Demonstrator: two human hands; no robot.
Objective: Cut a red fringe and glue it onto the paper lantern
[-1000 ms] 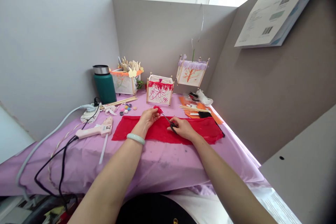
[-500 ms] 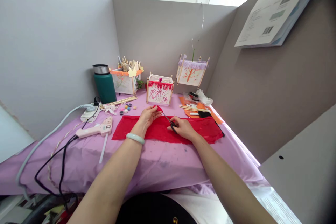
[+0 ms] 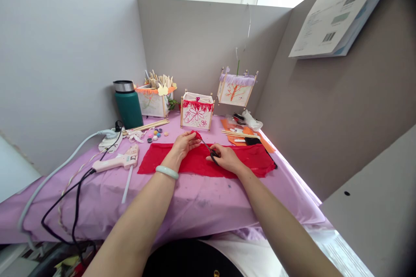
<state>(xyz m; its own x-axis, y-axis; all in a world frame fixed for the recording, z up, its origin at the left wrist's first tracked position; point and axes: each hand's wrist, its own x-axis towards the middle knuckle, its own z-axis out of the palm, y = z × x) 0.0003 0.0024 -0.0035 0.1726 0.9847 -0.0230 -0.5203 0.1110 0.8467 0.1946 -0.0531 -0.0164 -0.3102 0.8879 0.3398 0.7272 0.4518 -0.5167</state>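
A small bunched piece of red cloth [image 3: 196,135] is pinched in the fingers of my left hand [image 3: 183,144]. My right hand [image 3: 226,158] grips black-handled scissors [image 3: 213,156], their blades pointing up and left, with the tips at the bunched cloth. Whether the blades are parted is too small to tell. Beneath both hands a long strip of red cloth [image 3: 159,159] lies spread across the table. Just behind stands a white lantern with red fringe and a drawn flower [image 3: 197,114].
A pink glue gun [image 3: 118,162] with cables lies at the left, near a green bottle [image 3: 129,106]. Behind are a box of sticks [image 3: 152,101] and a hanging purple-fringed lantern [image 3: 236,91]. Orange sheets [image 3: 250,132] and thin sticks lie at the right. Grey partitions [image 3: 208,39] enclose the table.
The view has shifted very slightly. Both hands, the scissors and the red cloth keep almost the same places.
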